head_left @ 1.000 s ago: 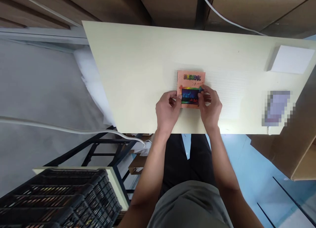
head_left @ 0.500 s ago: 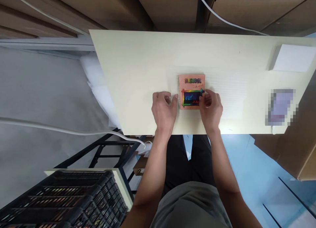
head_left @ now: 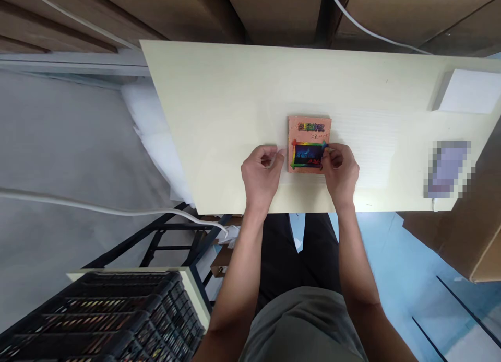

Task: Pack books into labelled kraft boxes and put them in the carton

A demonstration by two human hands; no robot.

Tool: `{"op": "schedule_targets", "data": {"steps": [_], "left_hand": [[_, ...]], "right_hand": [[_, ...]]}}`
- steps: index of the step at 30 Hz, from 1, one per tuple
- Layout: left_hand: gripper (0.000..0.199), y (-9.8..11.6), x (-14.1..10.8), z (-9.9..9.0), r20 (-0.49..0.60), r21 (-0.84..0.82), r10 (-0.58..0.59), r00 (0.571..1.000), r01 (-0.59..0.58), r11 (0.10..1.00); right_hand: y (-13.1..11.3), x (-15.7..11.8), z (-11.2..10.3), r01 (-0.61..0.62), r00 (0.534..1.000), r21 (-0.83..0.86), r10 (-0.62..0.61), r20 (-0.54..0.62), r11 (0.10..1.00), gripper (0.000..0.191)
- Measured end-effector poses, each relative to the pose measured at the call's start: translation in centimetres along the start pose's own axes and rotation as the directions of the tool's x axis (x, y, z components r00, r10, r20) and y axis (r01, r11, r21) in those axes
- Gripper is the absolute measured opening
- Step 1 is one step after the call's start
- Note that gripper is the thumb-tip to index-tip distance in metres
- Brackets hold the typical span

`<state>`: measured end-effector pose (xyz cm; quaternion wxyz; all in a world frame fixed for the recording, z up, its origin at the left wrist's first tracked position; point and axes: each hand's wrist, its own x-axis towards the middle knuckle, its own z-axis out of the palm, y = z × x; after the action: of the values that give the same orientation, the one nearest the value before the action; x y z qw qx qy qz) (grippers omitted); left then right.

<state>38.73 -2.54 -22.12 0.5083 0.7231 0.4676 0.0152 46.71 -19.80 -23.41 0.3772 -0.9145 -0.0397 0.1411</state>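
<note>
A small pink square pack point(head_left: 309, 133) with rainbow lettering and a dark framed picture lies flat on the table. Under it spreads a thin see-through plastic sheet point(head_left: 368, 148), faintly striped and hard to make out against the pale top. My right hand point(head_left: 341, 163) is closed at the pack's lower right edge, thumb over the picture's corner and fingers at the side. Just left of the pack, my left hand point(head_left: 261, 171) pinches what looks like the sheet's clear edge, apart from the pack itself.
The pale table point(head_left: 211, 90) ends close in front of my body. A white box point(head_left: 467, 92) and a blurred-out purple item point(head_left: 449, 168) stand at the right. Cardboard boxes point(head_left: 274, 14) line the back; a black crate point(head_left: 129, 315) is at lower left.
The pack sits slightly further right in view, partly because the view shifted. My left finger and thumb have drawn together on the clear film. My right hand stays at the pack's right edge.
</note>
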Motion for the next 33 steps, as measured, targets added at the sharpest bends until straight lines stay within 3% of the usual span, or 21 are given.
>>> {"op": "schedule_targets", "data": {"steps": [6, 10, 15, 20, 23, 27, 33], "left_hand": [[0.025, 1.5, -0.4, 0.2, 0.197, -0.165, 0.034, 0.98, -0.001, 0.986], [0.038, 2.7, -1.0, 0.8, 0.149, -0.141, 0.068, 0.987, -0.047, 0.989], [0.019, 4.0, -1.7, 0.8, 0.201, -0.017, 0.15, 0.968, -0.15, 0.989], [0.037, 5.8, -2.7, 0.7, 0.238, 0.189, 0.292, 0.926, -0.339, 0.922], [0.05, 6.7, -3.6, 1.1, 0.274, 0.236, 0.297, 0.915, -0.363, 0.901], [0.066, 7.6, -5.2, 2.7, 0.241, 0.177, 0.314, 0.918, -0.359, 0.916], [0.089, 7.4, -8.0, 6.7, 0.172, 0.105, 0.33, 0.928, -0.35, 0.931]], "right_hand": [[-0.1, 0.3, -0.2, -0.038, 0.999, 0.033, 0.037, 0.022, 0.999, 0.01], [-0.2, 0.4, -0.2, -0.051, 0.998, 0.044, 0.049, 0.048, 0.998, 0.01], [0.4, 0.4, -0.5, -0.029, 0.994, 0.069, 0.022, 0.107, 0.997, 0.014], [-1.3, -0.4, -3.8, 0.056, 0.985, 0.135, -0.077, 0.156, 0.989, 0.028], [-3.7, -0.6, -6.0, 0.141, 0.976, 0.169, -0.165, 0.142, 0.976, 0.033], [-5.5, 0.7, -6.6, 0.207, 0.947, 0.253, -0.258, 0.189, 0.945, 0.035], [-3.9, 3.8, -7.0, 0.188, 0.957, 0.268, -0.238, 0.168, 0.945, 0.037]]}}
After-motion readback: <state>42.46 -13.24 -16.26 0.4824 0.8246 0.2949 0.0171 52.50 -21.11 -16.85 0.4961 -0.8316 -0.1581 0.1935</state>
